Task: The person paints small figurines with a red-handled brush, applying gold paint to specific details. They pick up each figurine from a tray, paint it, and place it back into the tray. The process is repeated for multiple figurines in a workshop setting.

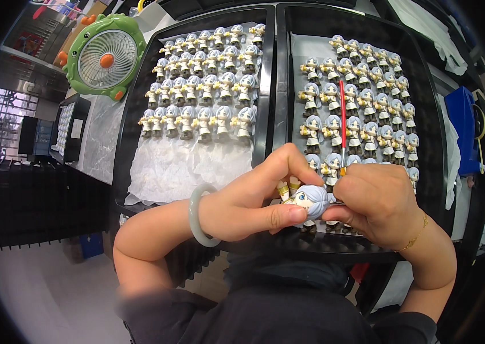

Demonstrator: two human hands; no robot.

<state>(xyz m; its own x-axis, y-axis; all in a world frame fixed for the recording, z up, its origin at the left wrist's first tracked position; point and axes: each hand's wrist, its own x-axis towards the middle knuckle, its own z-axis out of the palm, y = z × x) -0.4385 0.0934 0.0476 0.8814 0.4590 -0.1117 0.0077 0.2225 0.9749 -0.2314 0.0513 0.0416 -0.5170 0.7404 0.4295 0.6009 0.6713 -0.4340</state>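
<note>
While pale blue-grey hair, a blue eye and cream parts banded in gold show on the small glossy figurine (313, 196) between the two hands, matching figurines (204, 123) stand in rows beyond the left hand (239, 209) on crinkled white paper (165, 175), and more figurines (370, 137) fill the liner beyond the right hand (377, 198). A slim paintbrush (343, 114) with a smooth red handle points away from the right hand, its ochre tip just beside the knuckles; whether the fingers grip it, I cannot tell. Farther off, ahead and to the left of the left hand, sits a round green plastic fan (106, 60) shaped like a cartoon animal, with an orange hub. Straight black walls border the left tray (264, 114) and the right tray (431, 114), their sides running nearly together ahead of the hands; the near part of the left tray, just past the left wrist, is bare paper with open room, whereas figurines crowd close about the right hand. Wearing a pale, polished bangle (193, 212), the left hand is partly closed, pinching the figurine between thumb and fingers above the right tray's near edge. The right hand, its wrist circled by a thin gold chain (417, 236), is curled into a fist, its thumb by the figurine's hair; what it clasps is hidden.
</note>
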